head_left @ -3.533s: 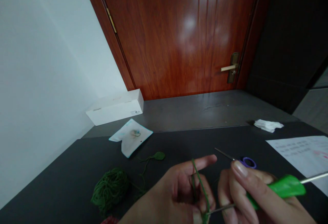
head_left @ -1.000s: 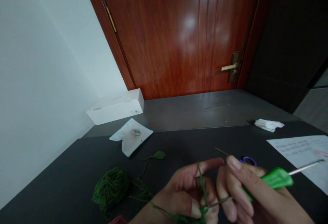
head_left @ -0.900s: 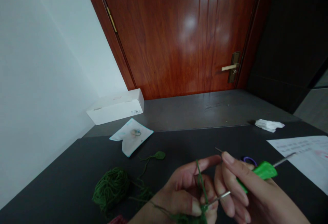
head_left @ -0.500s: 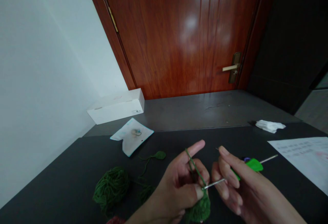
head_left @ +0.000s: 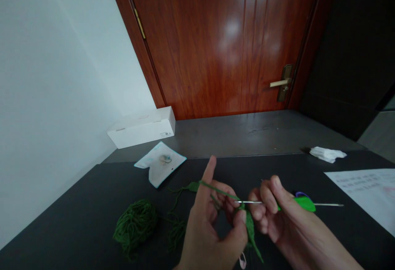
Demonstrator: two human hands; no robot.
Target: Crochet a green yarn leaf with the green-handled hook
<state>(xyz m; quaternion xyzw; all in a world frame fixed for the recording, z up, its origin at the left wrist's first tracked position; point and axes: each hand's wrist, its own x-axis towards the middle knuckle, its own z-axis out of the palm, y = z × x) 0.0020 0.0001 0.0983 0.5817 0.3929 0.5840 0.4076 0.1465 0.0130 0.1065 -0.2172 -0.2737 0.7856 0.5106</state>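
While left hand (head_left: pixel 212 224) pinches yarn (head_left: pixel 249 231), right hand (head_left: pixel 274 218) grips hook (head_left: pixel 304 204).

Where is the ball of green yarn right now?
The ball of green yarn lies on the dark table at the lower left of the head view, left of the left hand and nearer than the white packet.

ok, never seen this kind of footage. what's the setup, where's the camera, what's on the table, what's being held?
No machine here: a person works with two bare hands, filmed by one camera worn on the head, looking forward and down. The left hand pinches a small green crocheted piece, with green yarn running over its raised forefinger. The right hand holds a crochet hook with a green grip, its metal tip at the piece. On the dark table lie a ball of green yarn, a white packet, a crumpled tissue and a printed sheet. A white box sits behind.
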